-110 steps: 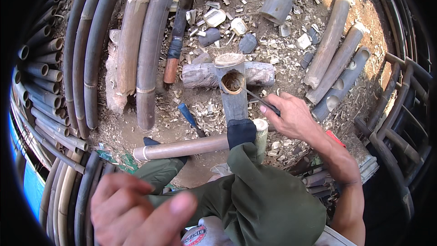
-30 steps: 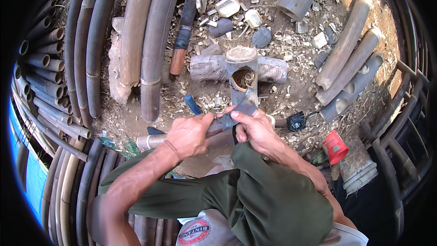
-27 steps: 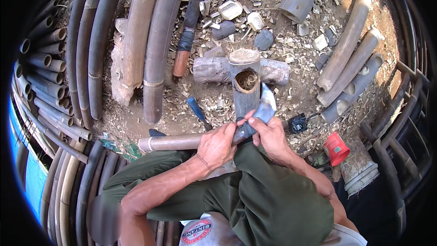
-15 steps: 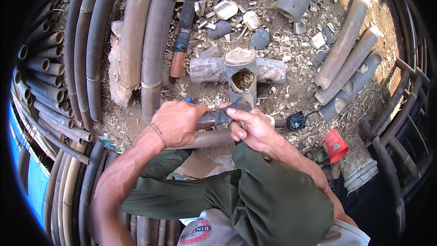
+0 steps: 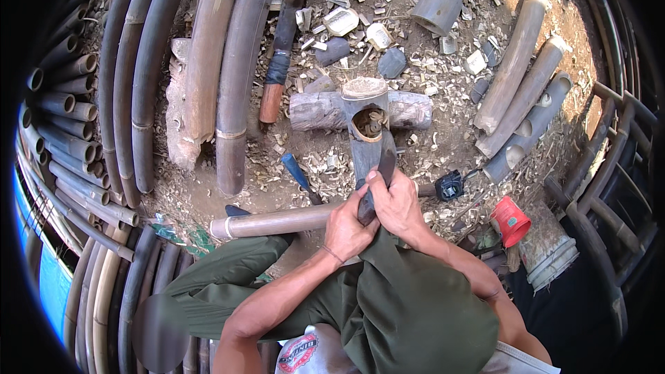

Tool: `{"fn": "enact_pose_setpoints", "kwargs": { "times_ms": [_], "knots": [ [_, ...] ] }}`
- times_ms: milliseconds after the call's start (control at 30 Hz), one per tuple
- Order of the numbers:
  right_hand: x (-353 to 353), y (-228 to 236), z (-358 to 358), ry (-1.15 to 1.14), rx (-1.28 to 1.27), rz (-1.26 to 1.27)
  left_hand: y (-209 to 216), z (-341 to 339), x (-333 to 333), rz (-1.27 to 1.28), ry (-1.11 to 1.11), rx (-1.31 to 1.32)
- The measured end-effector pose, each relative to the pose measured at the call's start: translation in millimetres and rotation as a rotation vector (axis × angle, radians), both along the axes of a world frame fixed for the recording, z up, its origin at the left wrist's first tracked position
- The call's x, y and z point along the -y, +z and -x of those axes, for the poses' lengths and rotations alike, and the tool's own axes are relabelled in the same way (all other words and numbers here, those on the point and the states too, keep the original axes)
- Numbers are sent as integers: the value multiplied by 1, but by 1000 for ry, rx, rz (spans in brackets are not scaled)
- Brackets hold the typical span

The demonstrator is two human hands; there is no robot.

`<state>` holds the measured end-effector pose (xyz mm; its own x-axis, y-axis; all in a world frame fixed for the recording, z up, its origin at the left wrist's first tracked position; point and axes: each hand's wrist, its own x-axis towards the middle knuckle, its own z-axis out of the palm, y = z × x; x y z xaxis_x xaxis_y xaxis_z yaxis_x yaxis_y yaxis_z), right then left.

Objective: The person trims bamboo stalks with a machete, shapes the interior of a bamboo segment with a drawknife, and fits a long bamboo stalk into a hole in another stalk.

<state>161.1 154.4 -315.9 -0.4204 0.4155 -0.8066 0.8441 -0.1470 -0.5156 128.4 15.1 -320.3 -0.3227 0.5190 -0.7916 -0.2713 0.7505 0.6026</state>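
A dark wide-bladed knife [image 5: 386, 157] stands point-up in front of my lap, and its lower part is partly hidden by my fingers. My right hand [image 5: 396, 202] is closed around it, thumb along the base of the blade. Just below and to the left, my left hand [image 5: 348, 227] is also closed on its lower part, against the right hand. Behind the blade, a bamboo section [image 5: 363, 154] with a hole cut in its side rests across a short log [image 5: 410, 109]. A bamboo pole [image 5: 277, 220] lies crosswise by my left hand.
A blue-handled tool [image 5: 296, 170] lies on the chip-strewn ground. Long bamboo poles [image 5: 232, 97] and a tool with a reddish-brown end [image 5: 271, 102] lie to the left. Cut bamboo lengths [image 5: 519, 62], a red container [image 5: 510, 221] and a dirty white bucket [image 5: 551, 256] are on the right.
The knife has swung from sideways to upright. My left hand has moved right and down, closing on it beside my right hand. The blue-handled tool and more of the crosswise pole are now uncovered.
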Motion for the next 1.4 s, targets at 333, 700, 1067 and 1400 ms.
{"fn": "enact_pose_setpoints", "kwargs": {
  "times_ms": [333,700,1067,1400],
  "knots": [
    [10,-19,50,-884,-581,998,31,191,-51,82,-976,-638],
    [-18,-28,35,-1351,-711,1522,76,194,-192,44,-1638,-740],
    [-4,-4,23,-657,-32,907,11,158,-13,146,-837,-142],
    [-13,-16,9,-113,36,5,-6,-11,-38,152,193,9]
  ]
}}
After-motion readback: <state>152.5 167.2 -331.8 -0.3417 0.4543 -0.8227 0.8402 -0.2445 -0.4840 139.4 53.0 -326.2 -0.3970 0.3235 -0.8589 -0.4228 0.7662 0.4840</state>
